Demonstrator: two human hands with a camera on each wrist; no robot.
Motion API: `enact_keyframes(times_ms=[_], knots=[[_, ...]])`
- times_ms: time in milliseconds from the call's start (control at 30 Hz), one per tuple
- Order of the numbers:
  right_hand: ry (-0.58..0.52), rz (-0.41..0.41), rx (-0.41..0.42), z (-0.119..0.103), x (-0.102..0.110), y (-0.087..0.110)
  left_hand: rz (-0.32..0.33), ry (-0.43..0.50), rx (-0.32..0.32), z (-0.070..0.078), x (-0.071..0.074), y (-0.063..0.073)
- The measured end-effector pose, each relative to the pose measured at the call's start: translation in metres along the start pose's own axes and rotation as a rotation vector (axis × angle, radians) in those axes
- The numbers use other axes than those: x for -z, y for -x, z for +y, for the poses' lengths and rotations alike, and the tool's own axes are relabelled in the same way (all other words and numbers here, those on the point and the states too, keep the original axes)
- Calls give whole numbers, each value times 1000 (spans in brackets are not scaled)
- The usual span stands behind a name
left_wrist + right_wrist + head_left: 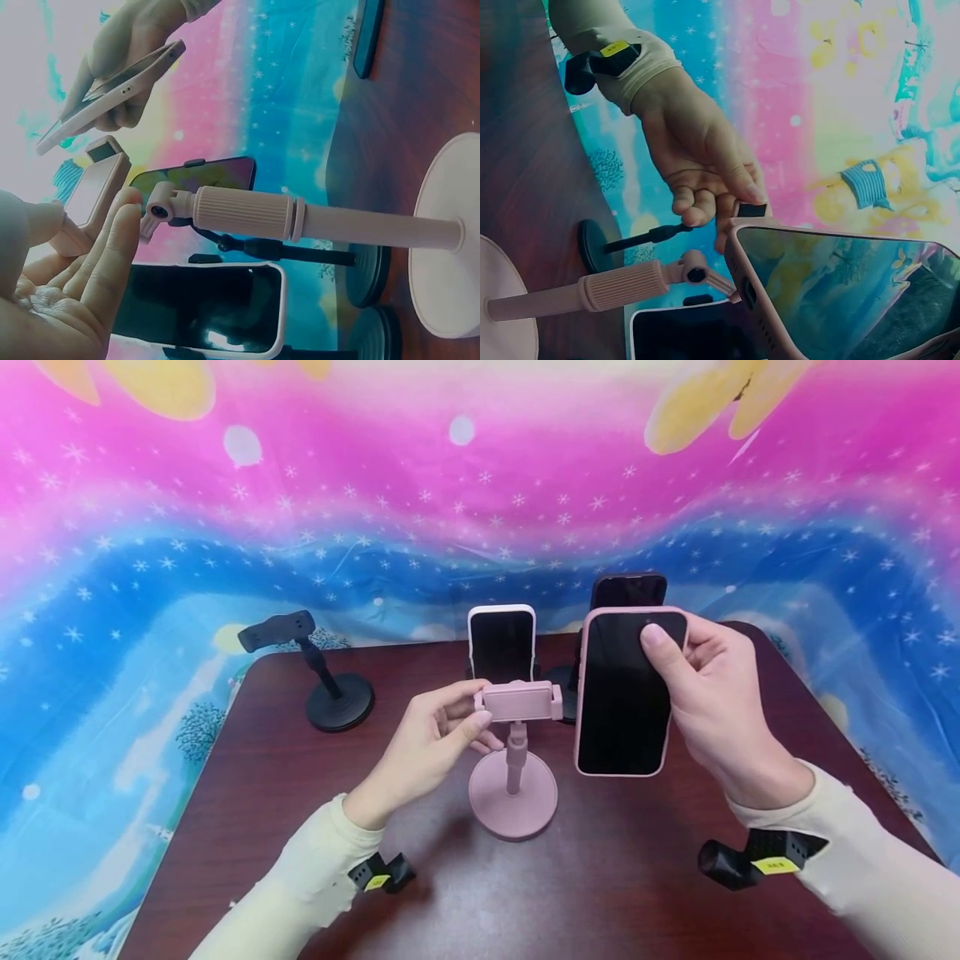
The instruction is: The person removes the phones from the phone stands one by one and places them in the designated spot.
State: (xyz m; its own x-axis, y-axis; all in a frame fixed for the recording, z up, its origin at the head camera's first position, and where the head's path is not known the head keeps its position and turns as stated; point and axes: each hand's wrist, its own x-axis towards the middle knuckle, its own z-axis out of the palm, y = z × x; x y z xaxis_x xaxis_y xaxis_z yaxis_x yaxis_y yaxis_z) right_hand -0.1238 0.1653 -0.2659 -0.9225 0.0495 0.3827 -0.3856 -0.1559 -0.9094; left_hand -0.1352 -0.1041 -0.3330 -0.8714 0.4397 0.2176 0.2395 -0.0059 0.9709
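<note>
A pink phone stand (516, 795) with a round base stands upright on the table in the head view. My left hand (416, 743) pinches the left end of its clamp (519, 702) between thumb and fingers. To the right of that clamp, my right hand (723, 714) grips a smartphone (622, 710) in a pink case, thumb on its dark screen. In the head view the phone is held upright, apart from the clamp. The left wrist view shows the stand's ribbed post (244, 212); the phone (840, 285) fills the lower right of the right wrist view.
Behind the pink stand, a white-cased phone (502, 643) sits in a holder. A dark phone (637, 587) on a black stand is partly hidden behind the held phone. At the back left stands a black phone stand (330, 685). A patterned cloth (420, 518) hangs behind the table (247, 827).
</note>
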Motion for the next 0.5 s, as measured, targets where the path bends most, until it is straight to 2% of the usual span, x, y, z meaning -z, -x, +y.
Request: enact_keyframes(times_ms=[500], knots=[[37,6,-48,11,17,11,34,82,-46,-2,-6,1]])
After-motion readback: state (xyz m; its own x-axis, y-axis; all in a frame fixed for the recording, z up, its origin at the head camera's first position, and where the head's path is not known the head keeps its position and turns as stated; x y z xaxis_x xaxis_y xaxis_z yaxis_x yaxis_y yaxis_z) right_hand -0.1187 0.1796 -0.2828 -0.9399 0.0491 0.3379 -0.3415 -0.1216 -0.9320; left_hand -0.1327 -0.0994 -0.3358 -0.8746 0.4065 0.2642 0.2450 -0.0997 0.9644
